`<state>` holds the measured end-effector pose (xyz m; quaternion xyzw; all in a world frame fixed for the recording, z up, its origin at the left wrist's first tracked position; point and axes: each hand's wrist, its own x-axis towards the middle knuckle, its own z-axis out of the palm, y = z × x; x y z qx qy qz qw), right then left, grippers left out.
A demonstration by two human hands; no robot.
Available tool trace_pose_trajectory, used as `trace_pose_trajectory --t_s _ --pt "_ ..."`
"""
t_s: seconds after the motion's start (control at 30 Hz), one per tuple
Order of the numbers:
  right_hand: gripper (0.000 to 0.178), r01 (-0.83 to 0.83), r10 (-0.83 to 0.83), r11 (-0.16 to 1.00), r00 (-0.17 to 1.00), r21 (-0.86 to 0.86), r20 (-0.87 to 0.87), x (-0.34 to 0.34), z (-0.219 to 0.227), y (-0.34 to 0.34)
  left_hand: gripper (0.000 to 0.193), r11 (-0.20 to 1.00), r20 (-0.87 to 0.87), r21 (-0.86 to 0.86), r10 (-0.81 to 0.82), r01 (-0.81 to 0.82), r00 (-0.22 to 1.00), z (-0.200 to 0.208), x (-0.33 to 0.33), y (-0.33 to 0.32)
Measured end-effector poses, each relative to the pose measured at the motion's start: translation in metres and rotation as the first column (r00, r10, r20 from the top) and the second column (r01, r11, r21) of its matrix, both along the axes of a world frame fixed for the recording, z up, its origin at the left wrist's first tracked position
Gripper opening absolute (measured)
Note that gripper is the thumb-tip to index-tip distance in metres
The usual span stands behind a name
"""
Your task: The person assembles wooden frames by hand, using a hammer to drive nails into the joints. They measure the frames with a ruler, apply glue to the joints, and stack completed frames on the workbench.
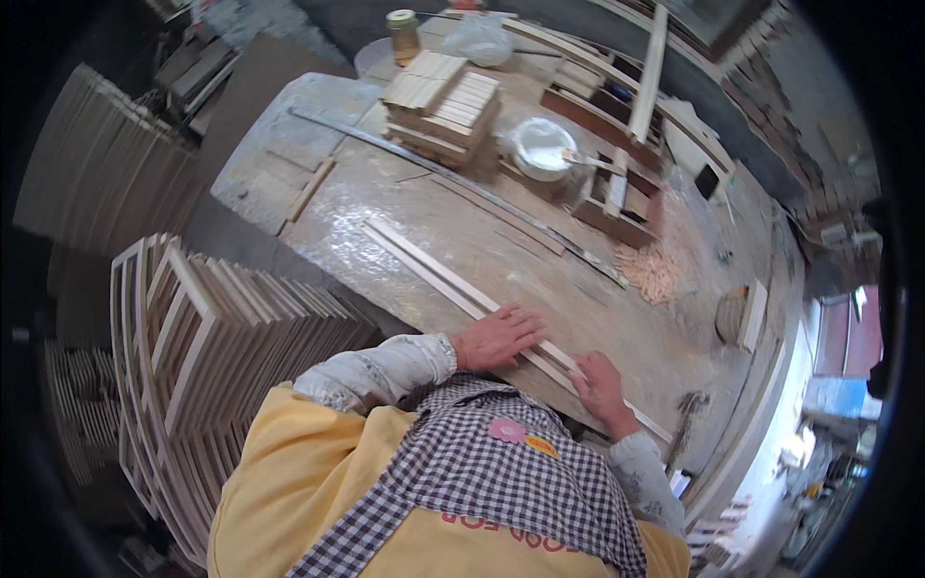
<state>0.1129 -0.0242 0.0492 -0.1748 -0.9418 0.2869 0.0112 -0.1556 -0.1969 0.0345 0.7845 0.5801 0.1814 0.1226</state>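
Two long pale wooden strips [433,275] lie side by side, slanting across the near part of the workbench [356,193]. Across them rests my left hand [498,337], its fingers stretched out and lying flat on the wood. Further along to the right, my right hand [604,393] has its fingers curled at the strips, thumb and forefinger pressed against one of them. The strips run on past it toward the bench's near right edge. Part of the strips is hidden under both hands.
Stacked wooden frames [241,318] stand at the left. Beyond the strips are a long metal straightedge [453,173], piled wooden pieces [462,101], a white bucket [542,149] with a brush [590,161], a wooden box [617,217] and a heap of small wooden pieces [647,274].
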Motion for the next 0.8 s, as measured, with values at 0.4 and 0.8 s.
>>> trace_pose_trajectory --t_s 0.4,0.8 --pt "0.06 0.883 -0.942 0.037 0.186 0.467 -0.278 0.229 -0.036 0.057 0.042 0.999 0.145 0.006 0.039 -0.04 0.989 -0.014 0.011 0.023" --pt "0.046 0.914 -0.98 0.115 0.167 0.389 -0.104 0.301 -0.043 0.102 0.048 0.993 0.111 -0.04 0.116 -0.112 0.987 -0.016 0.02 0.074"
